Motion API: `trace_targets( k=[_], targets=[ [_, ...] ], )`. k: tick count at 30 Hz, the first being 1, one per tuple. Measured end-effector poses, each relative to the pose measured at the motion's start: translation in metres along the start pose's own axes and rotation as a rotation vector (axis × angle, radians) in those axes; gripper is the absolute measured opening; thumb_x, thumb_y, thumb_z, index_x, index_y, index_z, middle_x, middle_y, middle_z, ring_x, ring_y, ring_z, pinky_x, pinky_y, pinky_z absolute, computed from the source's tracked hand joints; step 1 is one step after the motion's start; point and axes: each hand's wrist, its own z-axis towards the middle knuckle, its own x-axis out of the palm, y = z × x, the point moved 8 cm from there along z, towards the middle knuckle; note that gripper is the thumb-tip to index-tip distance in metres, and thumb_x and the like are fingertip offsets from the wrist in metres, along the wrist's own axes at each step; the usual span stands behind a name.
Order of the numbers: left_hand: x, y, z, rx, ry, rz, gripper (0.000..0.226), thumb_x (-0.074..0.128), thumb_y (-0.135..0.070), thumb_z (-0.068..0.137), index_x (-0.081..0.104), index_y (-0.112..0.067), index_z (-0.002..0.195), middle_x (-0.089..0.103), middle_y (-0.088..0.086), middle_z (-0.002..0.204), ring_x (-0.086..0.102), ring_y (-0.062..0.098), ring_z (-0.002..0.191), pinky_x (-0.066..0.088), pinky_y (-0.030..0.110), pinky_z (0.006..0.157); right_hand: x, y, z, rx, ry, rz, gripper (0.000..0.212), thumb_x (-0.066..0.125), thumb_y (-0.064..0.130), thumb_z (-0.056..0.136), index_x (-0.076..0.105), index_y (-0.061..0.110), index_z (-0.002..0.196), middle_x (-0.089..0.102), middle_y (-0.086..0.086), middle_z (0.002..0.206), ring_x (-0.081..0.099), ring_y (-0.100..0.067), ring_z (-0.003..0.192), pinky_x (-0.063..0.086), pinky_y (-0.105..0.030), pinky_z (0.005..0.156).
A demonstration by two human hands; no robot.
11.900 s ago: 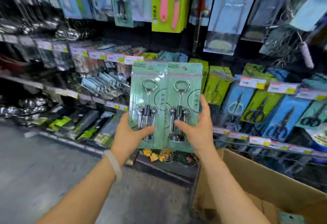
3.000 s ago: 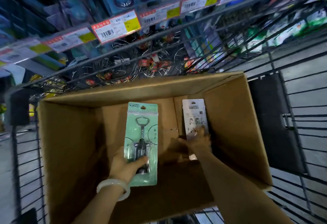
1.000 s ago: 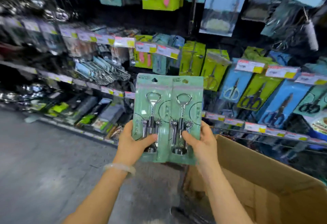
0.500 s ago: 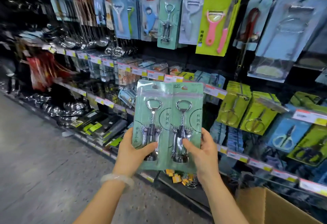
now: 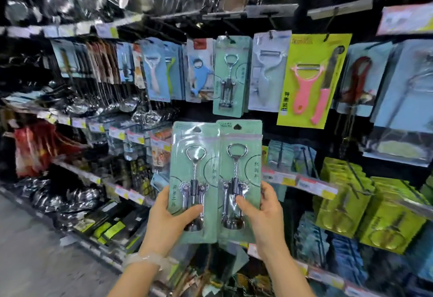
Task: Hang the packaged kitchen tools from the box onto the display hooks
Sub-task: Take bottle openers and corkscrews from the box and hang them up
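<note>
Both hands grip a pack each: the left hand (image 5: 169, 220) holds the lower part of the left mint-green carded corkscrew pack (image 5: 194, 179), thumb pressed across the front of the clear blister, fingers behind the card; the right hand (image 5: 262, 214) holds the right mint-green carded corkscrew pack (image 5: 241, 177) the same way, thumb on the metal corkscrew, fingers wrapped round the right edge. The two packs stand upright side by side, touching, the right one overlapping the left card's inner edge, raised in front of the display wall. Each card has a hang hole at its top and is not on any hook. A pale translucent bangle (image 5: 146, 260) sits on the left wrist. Directly above the held packs a matching green corkscrew pack (image 5: 230, 76) hangs on the display. Just right of it hangs a grey peeler card (image 5: 267, 71), then a lime-green card with a pink peeler and knife (image 5: 309, 78). Lower right hang yellow-green scissor packs (image 5: 365, 205). Steel ladles (image 5: 121, 104) hang to the left.
</note>
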Motion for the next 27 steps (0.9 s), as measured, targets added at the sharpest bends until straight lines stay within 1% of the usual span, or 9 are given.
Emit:
trace_targets(
  k=[2, 5, 6, 9, 12, 16, 20, 24, 27],
  targets=[
    [0.001, -0.001, 0.020, 0.004, 0.002, -0.019, 0.059, 0.082, -0.013, 0.069, 0.054, -0.021, 0.121, 0.069, -0.001, 0.109, 0.065, 0.016, 0.098, 0.051, 0.039, 0.092, 0.006, -0.001, 0.018, -0.006, -0.003, 0.005, 0.057, 0.076, 0.013, 0.076, 0.051, 0.026, 0.126, 0.062, 0.004, 0.124, 0.057, -0.020, 0.118, 0.047, -0.046, 0.100],
    [0.003, -0.002, 0.046, 0.016, 0.014, -0.033, 0.060, 0.082, -0.013, 0.069, 0.054, -0.023, 0.121, 0.067, -0.004, 0.109, 0.063, 0.016, 0.101, 0.049, 0.036, 0.092, 0.014, 0.003, 0.042, -0.038, 0.002, 0.014, 0.050, 0.073, 0.007, 0.079, 0.052, 0.030, 0.118, 0.058, 0.015, 0.124, 0.055, 0.002, 0.113, 0.047, -0.022, 0.095],
    [0.004, -0.003, 0.054, 0.022, 0.022, -0.041, 0.062, 0.083, -0.015, 0.069, 0.053, -0.024, 0.123, 0.066, -0.004, 0.111, 0.062, 0.016, 0.103, 0.048, 0.036, 0.094, 0.016, 0.004, 0.049, -0.046, 0.002, 0.016, 0.047, 0.071, 0.004, 0.080, 0.053, 0.031, 0.114, 0.059, 0.013, 0.123, 0.057, 0.000, 0.111, 0.046, -0.021, 0.094],
    [0.006, -0.008, 0.075, 0.053, 0.033, -0.060, 0.058, 0.082, -0.014, 0.070, 0.054, -0.029, 0.118, 0.065, -0.007, 0.109, 0.061, 0.013, 0.101, 0.048, 0.034, 0.093, 0.021, 0.008, 0.067, -0.067, -0.030, 0.004, 0.047, 0.070, 0.000, 0.079, 0.054, 0.032, 0.110, 0.065, -0.001, 0.118, 0.062, -0.020, 0.108, 0.050, -0.041, 0.096],
    [0.008, -0.009, 0.098, 0.053, 0.051, -0.078, 0.053, 0.083, -0.013, 0.069, 0.055, -0.032, 0.111, 0.066, -0.008, 0.107, 0.062, 0.011, 0.101, 0.048, 0.030, 0.088, 0.024, 0.011, 0.085, -0.088, -0.069, -0.005, 0.048, 0.069, -0.002, 0.079, 0.055, 0.027, 0.114, 0.067, 0.001, 0.114, 0.063, -0.019, 0.106, 0.051, -0.042, 0.094],
    [0.010, -0.014, 0.134, 0.022, 0.102, -0.030, 0.106, 0.088, -0.055, 0.046, 0.042, -0.026, 0.137, 0.055, -0.002, 0.134, 0.052, 0.022, 0.123, 0.042, 0.048, 0.104, 0.035, 0.019, 0.108, -0.134, -0.106, -0.010, 0.049, 0.071, 0.002, 0.080, 0.055, 0.021, 0.122, 0.066, 0.002, 0.119, 0.062, -0.017, 0.110, 0.049, -0.041, 0.096],
    [0.006, -0.030, 0.172, 0.061, 0.147, -0.047, 0.119, 0.083, -0.070, 0.035, 0.039, -0.030, 0.138, 0.053, -0.002, 0.137, 0.051, 0.022, 0.125, 0.042, 0.050, 0.104, 0.050, 0.032, 0.129, -0.188, -0.160, 0.005, 0.046, 0.068, -0.005, 0.079, 0.057, 0.024, 0.114, 0.071, 0.006, 0.106, 0.066, -0.013, 0.101, 0.052, -0.031, 0.086],
    [0.001, -0.052, 0.201, 0.136, 0.185, -0.127, 0.062, 0.086, -0.026, 0.063, 0.055, -0.033, 0.116, 0.067, -0.007, 0.114, 0.063, 0.015, 0.105, 0.050, 0.041, 0.093, 0.067, 0.049, 0.151, -0.247, -0.190, -0.015, 0.044, 0.068, -0.006, 0.079, 0.057, 0.024, 0.110, 0.072, 0.002, 0.103, 0.067, -0.016, 0.097, 0.052, -0.036, 0.086],
    [-0.004, -0.061, 0.220, 0.198, 0.196, -0.133, 0.049, 0.083, -0.012, 0.068, 0.057, -0.037, 0.101, 0.070, -0.008, 0.101, 0.066, 0.013, 0.095, 0.051, 0.033, 0.083, 0.078, 0.062, 0.161, -0.295, -0.203, -0.038, 0.046, 0.071, -0.004, 0.077, 0.057, 0.022, 0.112, 0.071, 0.002, 0.104, 0.066, -0.018, 0.098, 0.053, -0.036, 0.087]
  ],
)
